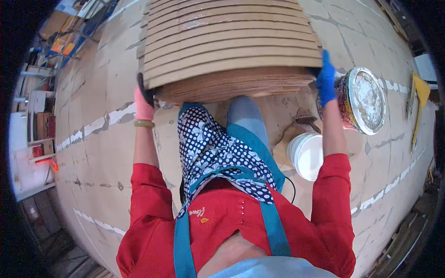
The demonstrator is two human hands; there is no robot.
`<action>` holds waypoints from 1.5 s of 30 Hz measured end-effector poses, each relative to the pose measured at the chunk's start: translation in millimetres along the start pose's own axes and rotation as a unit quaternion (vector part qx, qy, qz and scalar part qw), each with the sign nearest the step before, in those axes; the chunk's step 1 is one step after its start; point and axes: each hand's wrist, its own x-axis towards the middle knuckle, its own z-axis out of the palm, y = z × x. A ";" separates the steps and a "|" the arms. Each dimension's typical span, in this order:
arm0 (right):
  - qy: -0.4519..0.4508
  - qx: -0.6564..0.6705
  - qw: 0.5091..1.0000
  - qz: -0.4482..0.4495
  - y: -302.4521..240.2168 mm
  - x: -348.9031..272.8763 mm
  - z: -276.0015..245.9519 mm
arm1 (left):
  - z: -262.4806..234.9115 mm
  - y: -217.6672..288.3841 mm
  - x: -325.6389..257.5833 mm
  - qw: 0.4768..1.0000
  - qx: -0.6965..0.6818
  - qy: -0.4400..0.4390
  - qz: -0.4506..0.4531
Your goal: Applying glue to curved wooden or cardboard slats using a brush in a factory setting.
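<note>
Brown corrugated cardboard sheets in a fanned stack [232,51] lie straight ahead of us, long axis running left to right, and we clamp both ends: the left hand [143,104] in a pink-and-black glove and the right hand [326,81] in a blue glove each grip an edge, equally near. Beneath lies a floor of flattened cardboard [102,139], with a rusty round tin [364,99] and a white plastic bucket [308,155] just right, and shelves [39,129] far left.

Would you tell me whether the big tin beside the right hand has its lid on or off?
On. The tin stands upright with a flat, smeared whitish lid covering its whole top, inside the rim.
</note>
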 end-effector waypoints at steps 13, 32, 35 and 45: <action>0.153 -0.272 0.949 -0.037 -8.3 4.0 40.6 | 47.8 54.1 43.6 0.872 0.314 -0.080 -0.367; 0.023 -0.311 0.938 -0.148 8.0 38.1 10.2 | 0.8 22.0 65.8 0.912 0.310 -0.165 -0.210; 0.065 -0.287 0.943 -0.155 25.7 55.0 15.7 | 33.9 28.8 75.7 0.934 0.163 -0.254 -0.189; 0.079 -0.040 0.995 0.044 13.2 30.9 32.1 | 29.8 -38.2 78.0 0.875 0.404 -0.248 -0.102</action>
